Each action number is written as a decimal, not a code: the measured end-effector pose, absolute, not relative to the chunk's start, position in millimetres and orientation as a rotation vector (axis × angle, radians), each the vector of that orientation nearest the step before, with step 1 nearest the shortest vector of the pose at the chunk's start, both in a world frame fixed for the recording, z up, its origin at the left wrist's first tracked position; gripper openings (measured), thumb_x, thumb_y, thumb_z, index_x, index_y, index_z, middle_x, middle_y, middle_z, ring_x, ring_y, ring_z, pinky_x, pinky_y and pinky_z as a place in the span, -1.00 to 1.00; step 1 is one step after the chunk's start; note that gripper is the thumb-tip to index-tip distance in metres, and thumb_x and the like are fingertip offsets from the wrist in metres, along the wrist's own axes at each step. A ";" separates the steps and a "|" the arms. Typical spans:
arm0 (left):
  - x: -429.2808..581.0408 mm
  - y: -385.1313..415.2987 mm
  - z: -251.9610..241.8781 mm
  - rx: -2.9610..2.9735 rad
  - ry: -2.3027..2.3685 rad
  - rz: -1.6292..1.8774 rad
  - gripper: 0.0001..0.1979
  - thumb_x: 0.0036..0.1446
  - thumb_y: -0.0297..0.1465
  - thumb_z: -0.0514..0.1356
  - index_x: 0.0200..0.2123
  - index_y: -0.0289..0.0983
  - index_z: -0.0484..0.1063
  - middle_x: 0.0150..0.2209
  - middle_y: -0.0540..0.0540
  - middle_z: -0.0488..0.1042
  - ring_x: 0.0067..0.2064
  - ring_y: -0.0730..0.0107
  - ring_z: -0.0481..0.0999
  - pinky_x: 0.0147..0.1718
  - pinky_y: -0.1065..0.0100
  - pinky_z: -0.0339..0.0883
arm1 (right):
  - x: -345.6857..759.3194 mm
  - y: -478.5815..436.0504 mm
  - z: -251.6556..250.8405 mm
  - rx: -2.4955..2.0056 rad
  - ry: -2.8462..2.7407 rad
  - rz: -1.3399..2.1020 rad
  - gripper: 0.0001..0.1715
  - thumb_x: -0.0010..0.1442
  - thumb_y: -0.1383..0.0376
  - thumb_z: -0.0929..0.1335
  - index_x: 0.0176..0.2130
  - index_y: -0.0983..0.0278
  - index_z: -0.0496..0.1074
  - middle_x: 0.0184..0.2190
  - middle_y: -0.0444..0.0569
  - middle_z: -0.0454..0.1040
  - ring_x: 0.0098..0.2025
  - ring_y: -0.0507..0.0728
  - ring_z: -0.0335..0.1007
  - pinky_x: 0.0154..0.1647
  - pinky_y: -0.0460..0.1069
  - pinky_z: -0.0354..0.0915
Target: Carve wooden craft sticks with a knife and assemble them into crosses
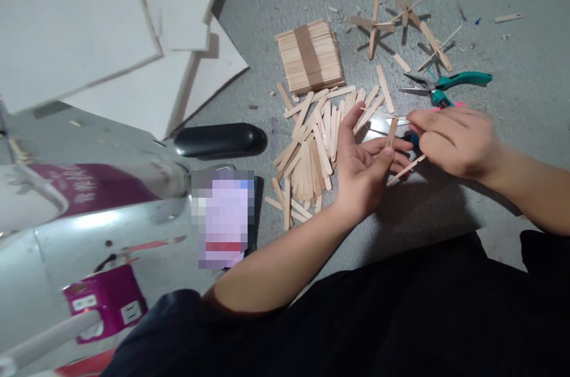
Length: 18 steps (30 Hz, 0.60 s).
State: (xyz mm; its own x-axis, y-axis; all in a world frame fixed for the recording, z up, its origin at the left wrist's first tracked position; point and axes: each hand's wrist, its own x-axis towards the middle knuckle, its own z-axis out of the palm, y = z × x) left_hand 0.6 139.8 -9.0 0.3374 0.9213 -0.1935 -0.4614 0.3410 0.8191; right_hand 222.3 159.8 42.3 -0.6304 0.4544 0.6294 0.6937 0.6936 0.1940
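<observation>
My left hand (363, 166) is palm up, thumb pressing a wooden craft stick (392, 132) against its fingers. The stick looks notched or split along its length. My right hand (463, 139) is closed around a craft knife, whose thin blade (398, 122) points left at the upper part of that stick; most of the handle is hidden. A second, narrow stick (407, 170) juts down and left from beneath my right hand. A loose pile of craft sticks (327, 127) lies left of my hands, partly behind the left one.
Beyond the pile sits a banded bundle of sticks (309, 56). Teal-handled pliers (467, 78) and crossed-stick assemblies (373, 25) lie at the upper right. Left are a black case (220, 139), a blurred phone (226, 216), white foam boards (75, 21) and a purple power socket (107, 300).
</observation>
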 end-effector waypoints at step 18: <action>-0.9 146.1 -11.3 0.676 0.759 1.022 -0.11 0.30 -0.20 0.67 0.53 -0.01 0.32 -0.12 -0.06 0.83 -0.47 0.36 0.70 -0.50 0.42 0.42 | 232.5 162.9 32.2 -0.968 -2.246 -0.286 -0.67 0.55 0.48 0.35 -0.22 0.09 0.34 -0.18 -0.08 0.81 -0.33 0.12 0.58 -0.31 0.07 0.34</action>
